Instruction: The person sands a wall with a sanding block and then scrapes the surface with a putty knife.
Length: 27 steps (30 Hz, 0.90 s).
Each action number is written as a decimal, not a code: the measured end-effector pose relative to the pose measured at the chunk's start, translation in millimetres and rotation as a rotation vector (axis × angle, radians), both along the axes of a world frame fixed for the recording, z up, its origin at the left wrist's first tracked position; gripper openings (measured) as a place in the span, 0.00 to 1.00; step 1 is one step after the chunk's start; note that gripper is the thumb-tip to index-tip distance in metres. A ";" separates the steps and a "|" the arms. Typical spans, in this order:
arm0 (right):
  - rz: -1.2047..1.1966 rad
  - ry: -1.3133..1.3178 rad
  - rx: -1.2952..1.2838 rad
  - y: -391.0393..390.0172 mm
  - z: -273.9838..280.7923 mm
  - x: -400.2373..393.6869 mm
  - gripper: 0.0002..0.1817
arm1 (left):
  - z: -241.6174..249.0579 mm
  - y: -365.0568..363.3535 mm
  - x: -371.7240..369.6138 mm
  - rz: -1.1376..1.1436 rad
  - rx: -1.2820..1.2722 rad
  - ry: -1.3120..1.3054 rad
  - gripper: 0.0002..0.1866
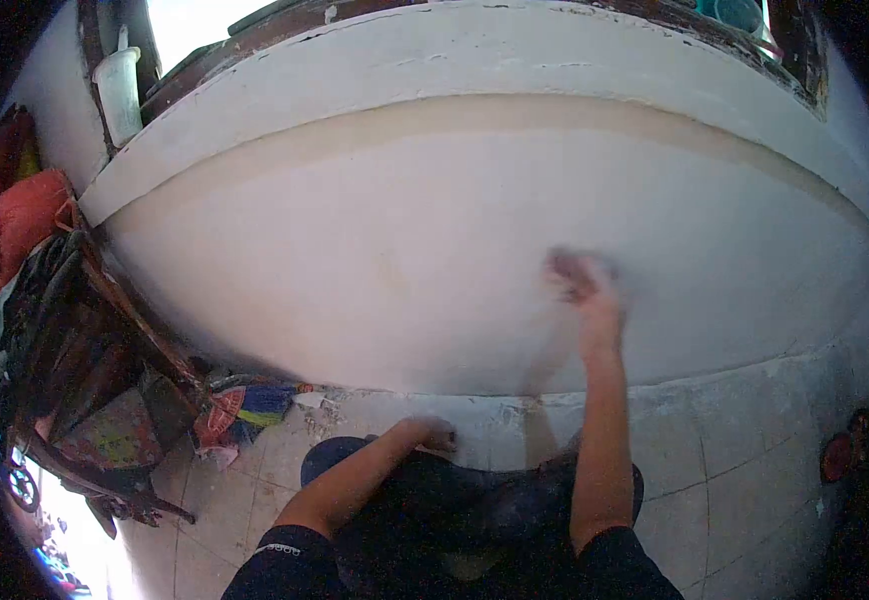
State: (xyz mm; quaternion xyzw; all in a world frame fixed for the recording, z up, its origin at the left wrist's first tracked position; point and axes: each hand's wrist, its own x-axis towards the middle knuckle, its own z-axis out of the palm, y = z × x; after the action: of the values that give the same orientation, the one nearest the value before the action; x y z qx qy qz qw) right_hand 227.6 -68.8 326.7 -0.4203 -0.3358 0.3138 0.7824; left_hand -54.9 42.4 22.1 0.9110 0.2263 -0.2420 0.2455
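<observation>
1. Right hand (583,285) raised against the white wall (405,260), motion-blurred; cannot tell whether its grip is clenched, released, or holding something.
2. Left hand (433,434) low, at 7 o'clock from the right, resting near the wall's base where it meets the tiled floor (745,480); fingers curled, grip unclear.
3. Wall surface lies directly ahead of both hands; the right hand is the one on it.
4. Wooden chair (105,370) with cloths at 9 o'clock, well apart.
</observation>
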 end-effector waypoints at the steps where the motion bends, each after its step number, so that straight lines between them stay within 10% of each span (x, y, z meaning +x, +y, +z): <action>1: -0.012 -0.094 -0.079 10.8 -6.8 -16.4 0.24 | 1.8 1.0 4.0 -0.039 -0.035 0.050 0.26; 9: -0.043 0.341 0.148 -19.8 11.7 35.2 0.24 | -10.8 3.5 5.9 -0.056 -0.009 0.157 0.27; 17: 0.156 -0.070 -0.081 13.3 2.4 -42.2 0.24 | 66.9 -22.6 12.9 0.000 -0.034 0.249 0.27; 20: 0.170 -0.028 -0.066 11.3 -1.6 -37.3 0.24 | -30.7 9.3 10.6 -0.160 -0.132 0.087 0.27; 27: -0.218 0.190 0.141 -28.5 30.2 37.6 0.24 | 56.4 -15.6 5.7 -0.088 -0.084 0.090 0.27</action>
State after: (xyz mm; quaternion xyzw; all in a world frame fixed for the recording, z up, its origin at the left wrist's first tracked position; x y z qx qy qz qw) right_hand 265.2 -97.2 356.9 -0.3667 -0.2339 0.2410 0.8676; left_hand -49.1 26.7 78.5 0.8971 0.1866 -0.3027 0.2622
